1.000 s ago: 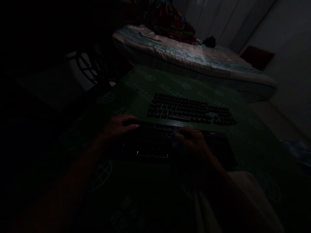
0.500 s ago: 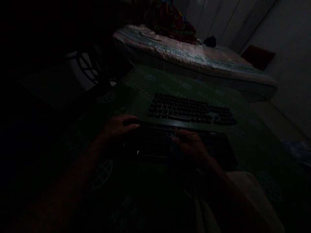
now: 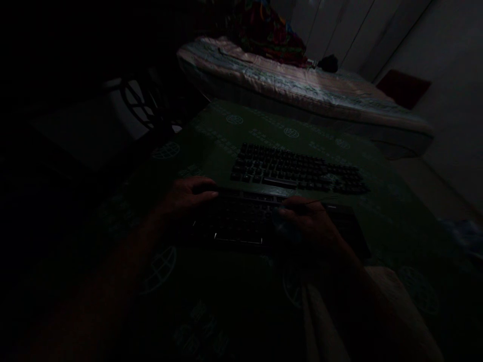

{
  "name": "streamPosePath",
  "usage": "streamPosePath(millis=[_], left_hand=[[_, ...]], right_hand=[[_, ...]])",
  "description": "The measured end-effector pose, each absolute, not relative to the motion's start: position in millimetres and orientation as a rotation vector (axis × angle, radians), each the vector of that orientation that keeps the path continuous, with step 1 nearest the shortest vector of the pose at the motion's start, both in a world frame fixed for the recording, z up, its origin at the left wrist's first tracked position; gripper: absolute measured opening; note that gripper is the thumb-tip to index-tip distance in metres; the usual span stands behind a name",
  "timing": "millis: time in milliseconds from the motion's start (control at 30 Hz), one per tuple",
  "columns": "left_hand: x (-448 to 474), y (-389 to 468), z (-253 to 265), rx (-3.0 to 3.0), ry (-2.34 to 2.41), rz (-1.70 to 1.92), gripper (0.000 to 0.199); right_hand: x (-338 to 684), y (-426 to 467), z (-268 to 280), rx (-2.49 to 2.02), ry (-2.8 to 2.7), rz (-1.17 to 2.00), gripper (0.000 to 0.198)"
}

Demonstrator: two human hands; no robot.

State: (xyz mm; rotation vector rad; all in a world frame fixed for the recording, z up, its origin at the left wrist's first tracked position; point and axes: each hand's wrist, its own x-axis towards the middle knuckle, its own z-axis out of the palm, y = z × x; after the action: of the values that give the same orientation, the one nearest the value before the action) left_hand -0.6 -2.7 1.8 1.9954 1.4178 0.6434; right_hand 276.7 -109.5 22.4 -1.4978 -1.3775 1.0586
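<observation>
Beyond the far edge of the table (image 3: pixel 211 118), a pale mattress (image 3: pixel 302 93) — red patterned fabric (image 3: pixel 271 42) heaped near its back edge, a black bundle (image 3: pixel 328 64) rightward. Off the table's left edge, a spoked wheel (image 3: pixel 140 104); by its right, bluish cloth (image 3: pixel 462 232).

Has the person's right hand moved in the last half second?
Yes. Judged against the rows of keycaps lying on the table, the right hand has shifted rightward along the dark keyboard.

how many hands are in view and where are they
2: the left hand at the left end of the dark keyboard, and the right hand over its right half, holding a bluish thing. Dark areas could hide more.
</observation>
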Motion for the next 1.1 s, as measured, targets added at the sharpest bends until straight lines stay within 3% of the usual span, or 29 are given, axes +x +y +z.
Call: streamPosePath(millis=[1100], left_hand=[[-0.2,-2.8,-1.0,1.993,1.396,0.658,0.047]], right_hand=[[278.2,-117.0,28.0,-1.521,-1.512,1.32,0.02]])
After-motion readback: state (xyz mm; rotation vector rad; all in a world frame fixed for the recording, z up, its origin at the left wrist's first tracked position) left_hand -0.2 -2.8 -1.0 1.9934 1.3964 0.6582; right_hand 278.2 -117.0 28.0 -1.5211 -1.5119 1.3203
